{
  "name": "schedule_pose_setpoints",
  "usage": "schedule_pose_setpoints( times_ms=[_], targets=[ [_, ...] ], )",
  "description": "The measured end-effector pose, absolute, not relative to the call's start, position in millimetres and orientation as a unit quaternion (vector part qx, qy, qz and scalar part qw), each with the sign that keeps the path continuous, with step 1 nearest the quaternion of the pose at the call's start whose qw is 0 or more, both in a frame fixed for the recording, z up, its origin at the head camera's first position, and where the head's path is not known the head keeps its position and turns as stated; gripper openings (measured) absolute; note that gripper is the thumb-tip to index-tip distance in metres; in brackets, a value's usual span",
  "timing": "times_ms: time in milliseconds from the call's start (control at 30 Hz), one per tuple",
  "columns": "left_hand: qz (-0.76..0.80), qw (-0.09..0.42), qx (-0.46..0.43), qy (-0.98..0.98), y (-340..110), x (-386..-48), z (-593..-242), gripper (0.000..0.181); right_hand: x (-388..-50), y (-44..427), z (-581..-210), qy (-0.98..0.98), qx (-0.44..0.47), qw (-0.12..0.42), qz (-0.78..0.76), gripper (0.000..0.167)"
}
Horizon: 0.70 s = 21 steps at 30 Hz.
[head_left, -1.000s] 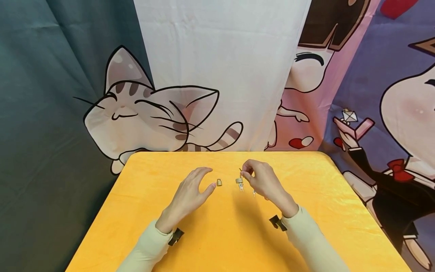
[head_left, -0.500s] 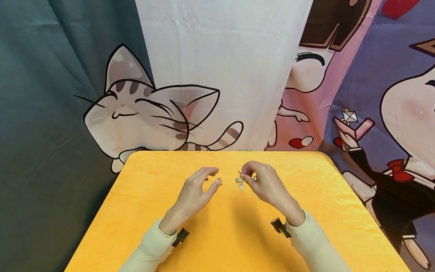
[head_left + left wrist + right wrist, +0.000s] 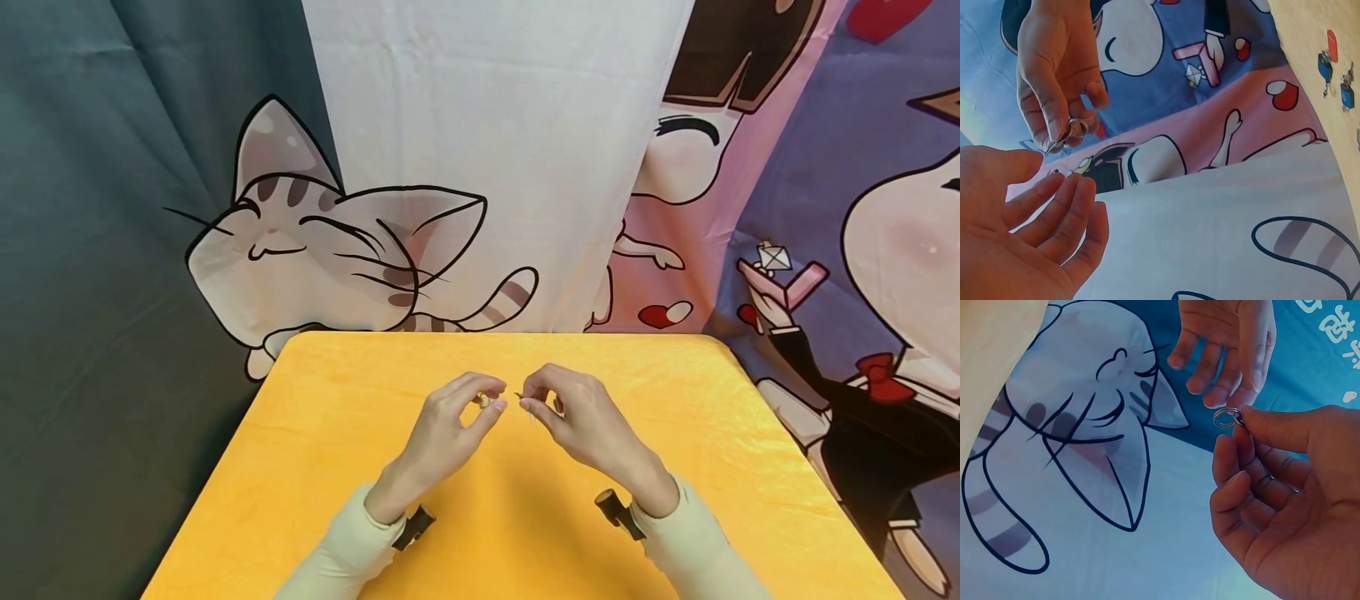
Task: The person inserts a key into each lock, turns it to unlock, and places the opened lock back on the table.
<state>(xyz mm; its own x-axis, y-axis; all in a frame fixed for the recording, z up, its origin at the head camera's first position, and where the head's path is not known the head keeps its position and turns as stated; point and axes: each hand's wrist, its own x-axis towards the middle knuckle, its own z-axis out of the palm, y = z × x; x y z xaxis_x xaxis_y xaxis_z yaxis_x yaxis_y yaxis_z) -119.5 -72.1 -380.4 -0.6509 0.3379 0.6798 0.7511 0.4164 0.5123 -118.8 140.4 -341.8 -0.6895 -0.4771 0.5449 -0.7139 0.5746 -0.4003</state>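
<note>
My right hand [image 3: 573, 408] pinches a small key [image 3: 1054, 145] on a metal key ring [image 3: 1225, 417] between thumb and forefinger. The key's dark tip points left, toward my left hand [image 3: 450, 421]. My left hand holds nothing that I can see; its fingers are relaxed, a short gap from the key. A small gold padlock [image 3: 482, 401] shows through the space between the left thumb and fingers, apparently on the table beyond. Other small items lie behind the right hand, mostly hidden in the head view.
The yellow table [image 3: 480, 542] stands before a printed cartoon curtain [image 3: 480, 125]. In the left wrist view, small blue pieces with metal parts [image 3: 1347, 94] and a red piece [image 3: 1332, 45] lie on the table.
The left hand has moved right, and the right hand has shifted slightly left and down with the key. The gap between the hands has narrowed, and the hands now cover more of the small items.
</note>
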Motion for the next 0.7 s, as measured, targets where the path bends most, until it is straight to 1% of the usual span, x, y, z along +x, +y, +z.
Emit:
schedule_pose_setpoints(
  times_ms=[233,500,700],
  targets=[
    [-0.427,0.248,-0.356,-0.794,-67.6,-120.1,-380.0,0.013,-118.9,138.2,-343.1,-0.859,0.360,0.195,0.306,0.015],
    [-0.429,0.246,-0.372,-0.786,-65.2,-120.8,-379.2,0.009,-118.1,137.2,-344.9,-0.867,0.358,0.184,0.294,0.016],
    [-0.425,0.253,-0.369,-0.787,-65.3,-120.5,-378.5,0.009,-118.0,137.1,-345.2,-0.863,0.355,0.180,0.312,0.010]
  ],
)
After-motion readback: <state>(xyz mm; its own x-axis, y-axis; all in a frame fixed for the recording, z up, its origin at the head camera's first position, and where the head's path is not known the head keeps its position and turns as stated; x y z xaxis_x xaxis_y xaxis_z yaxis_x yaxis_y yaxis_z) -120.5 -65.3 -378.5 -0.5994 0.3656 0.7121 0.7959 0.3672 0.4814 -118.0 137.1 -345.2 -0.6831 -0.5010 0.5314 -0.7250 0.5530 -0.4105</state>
